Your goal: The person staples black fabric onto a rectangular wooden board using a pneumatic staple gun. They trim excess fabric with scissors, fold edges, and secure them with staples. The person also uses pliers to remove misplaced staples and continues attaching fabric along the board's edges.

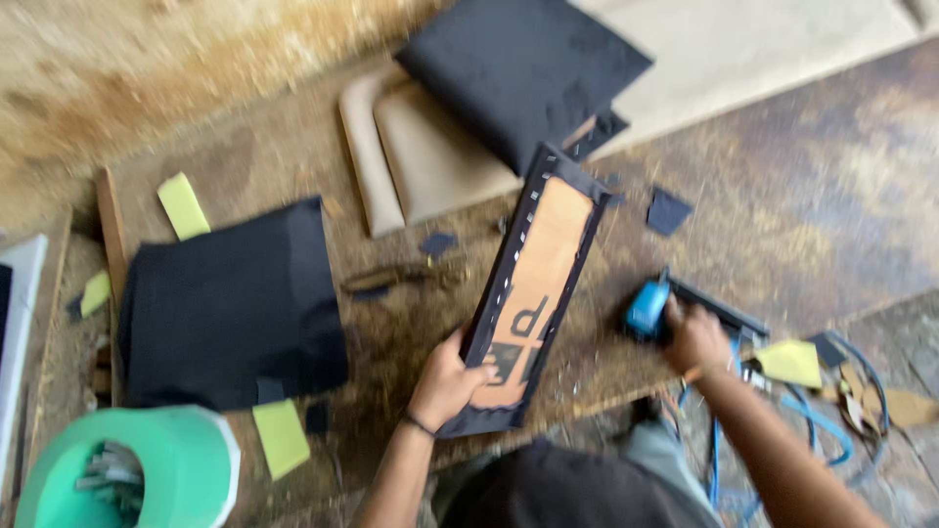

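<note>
Left hand (448, 379): fingers closed around the lower edge of a narrow fabric-wrapped board (528, 293), tilted up off the counter (782, 196), its brown backing turned toward the wearer so the black fabric border and its row of staples show. Right hand (696, 337), at 3 o'clock from the board: fingers wrapped on a blue pneumatic stapler (653, 308) resting on the counter, its blue hose (822, 430) trailing toward 5 o'clock. A black fabric sheet (230, 308) lies at 9 o'clock, a black cushion (523, 68) at 12, and a green tub (186, 460) at 8.
</note>
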